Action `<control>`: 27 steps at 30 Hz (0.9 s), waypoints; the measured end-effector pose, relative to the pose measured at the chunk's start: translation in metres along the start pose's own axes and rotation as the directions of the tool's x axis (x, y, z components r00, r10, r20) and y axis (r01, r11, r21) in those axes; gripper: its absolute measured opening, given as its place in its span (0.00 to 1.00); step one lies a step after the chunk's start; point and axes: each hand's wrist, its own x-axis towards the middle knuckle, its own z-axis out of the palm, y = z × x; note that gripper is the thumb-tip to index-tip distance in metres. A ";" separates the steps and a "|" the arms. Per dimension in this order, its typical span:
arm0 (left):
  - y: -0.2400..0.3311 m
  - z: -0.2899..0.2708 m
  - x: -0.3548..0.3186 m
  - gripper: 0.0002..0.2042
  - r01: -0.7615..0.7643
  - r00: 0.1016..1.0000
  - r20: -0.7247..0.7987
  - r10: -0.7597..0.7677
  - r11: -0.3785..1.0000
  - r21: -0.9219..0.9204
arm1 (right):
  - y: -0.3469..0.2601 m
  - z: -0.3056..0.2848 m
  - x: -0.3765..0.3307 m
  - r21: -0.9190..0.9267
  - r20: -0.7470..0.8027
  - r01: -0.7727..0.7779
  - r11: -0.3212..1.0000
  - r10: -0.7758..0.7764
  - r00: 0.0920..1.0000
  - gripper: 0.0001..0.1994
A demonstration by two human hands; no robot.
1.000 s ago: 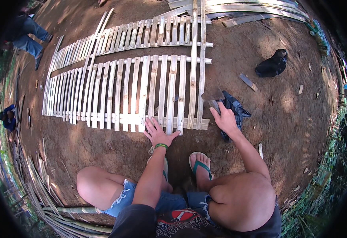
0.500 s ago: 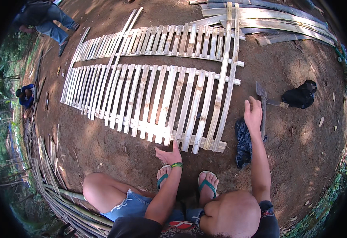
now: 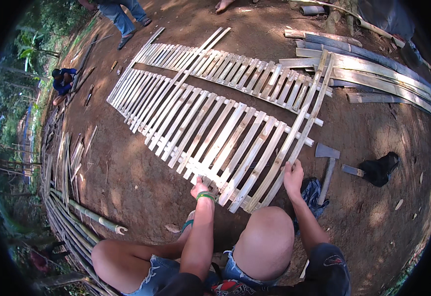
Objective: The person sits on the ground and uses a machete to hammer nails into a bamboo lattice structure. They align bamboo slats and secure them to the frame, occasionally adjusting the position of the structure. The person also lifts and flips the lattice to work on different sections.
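Observation:
A pale bamboo slat panel lies on the ground in front of me, its many split strips fixed across long rails. My left hand, with a green band at the wrist, closes on the near ends of the strips. At the panel's right side my right hand grips the outermost long bamboo strip, fingers curled over its edge. Beyond lies a second, narrower slat panel. Two long strips cross both panels near the middle, and two more along the right end.
Right of my right hand lie an axe, a crumpled black plastic bag and a blade partly in a black bag. Split bamboo is piled at the far right, bamboo poles at the left. Other people stand and squat at the far left.
Both hands have come down onto the near panel and closed on its bamboo. The view has shifted, and my right knee now stands nearer the panel.

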 end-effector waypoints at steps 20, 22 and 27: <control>0.096 -0.046 0.002 0.33 0.033 0.854 -0.453 0.256 0.843 0.537 | -0.002 -0.015 -0.078 -0.034 0.638 -0.375 0.926 0.309 0.705 0.18; 0.111 -0.050 0.021 0.32 0.048 0.855 -0.464 0.230 0.857 0.514 | -0.003 -0.013 -0.082 0.040 0.680 -0.394 0.918 0.264 0.684 0.18; 0.114 -0.034 0.023 0.33 0.007 0.872 -0.405 0.276 0.819 0.573 | 0.001 -0.014 -0.071 0.090 0.742 -0.426 0.900 0.225 0.632 0.19</control>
